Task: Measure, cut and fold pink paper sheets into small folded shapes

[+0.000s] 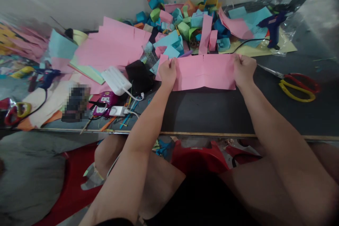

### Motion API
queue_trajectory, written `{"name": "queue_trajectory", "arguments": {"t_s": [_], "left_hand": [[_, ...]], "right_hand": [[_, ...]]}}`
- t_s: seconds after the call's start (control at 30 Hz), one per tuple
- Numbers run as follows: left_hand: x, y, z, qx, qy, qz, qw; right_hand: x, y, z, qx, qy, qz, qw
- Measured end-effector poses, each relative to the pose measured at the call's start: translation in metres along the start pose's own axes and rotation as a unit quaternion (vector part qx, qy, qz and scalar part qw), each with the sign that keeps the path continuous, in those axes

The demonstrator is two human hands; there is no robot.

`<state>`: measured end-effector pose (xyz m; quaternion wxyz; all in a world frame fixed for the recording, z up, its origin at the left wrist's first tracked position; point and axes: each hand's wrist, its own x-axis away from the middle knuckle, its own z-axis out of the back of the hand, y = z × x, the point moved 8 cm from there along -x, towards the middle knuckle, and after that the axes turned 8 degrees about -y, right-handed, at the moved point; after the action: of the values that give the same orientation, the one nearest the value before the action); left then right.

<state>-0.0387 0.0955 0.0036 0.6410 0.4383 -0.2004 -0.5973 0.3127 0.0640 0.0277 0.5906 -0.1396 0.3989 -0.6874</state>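
A wide sheet of pink paper (pixel 205 72) is stretched between my two hands above the dark tabletop. Faint creases run across it, and a small slit shows at the middle of its far edge. My left hand (pixel 167 72) pinches the sheet near its left end, thumb on top. At the right end my right hand (pixel 244 70) grips the paper in a closed fist. Scissors (pixel 296 82) with one red and one yellow handle lie just right of that hand. Behind the sheet a pink strip (pixel 206 34) stands against the pile.
Small folded paper boxes (pixel 182 28) in several colours are heaped along the wall. A blue glue gun (pixel 274 30) stands at the back right. Pink sheets (pixel 113 44), a white power bank (pixel 116 80), a black pouch (pixel 139 77) and a purple power strip (pixel 106 103) lie to the left.
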Motion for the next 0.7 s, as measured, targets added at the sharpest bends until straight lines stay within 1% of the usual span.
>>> {"name": "queue_trajectory", "arguments": {"t_s": [0.2, 0.37, 0.5, 0.7], "left_hand": [[0.001, 0.004, 0.0, -0.024, -0.003, 0.013, 1.0], [0.001, 0.004, -0.001, -0.02, -0.006, 0.004, 1.0], [0.001, 0.005, -0.001, -0.015, -0.001, 0.003, 1.0], [0.001, 0.002, -0.001, 0.015, 0.007, 0.008, 1.0]], "right_hand": [[0.001, -0.003, 0.003, -0.003, 0.007, -0.019, 1.0], [0.002, -0.008, 0.004, -0.001, -0.004, -0.024, 1.0], [0.001, -0.004, 0.003, 0.0, -0.005, -0.023, 1.0], [-0.002, 0.003, 0.0, -0.021, 0.004, 0.0, 1.0]]}}
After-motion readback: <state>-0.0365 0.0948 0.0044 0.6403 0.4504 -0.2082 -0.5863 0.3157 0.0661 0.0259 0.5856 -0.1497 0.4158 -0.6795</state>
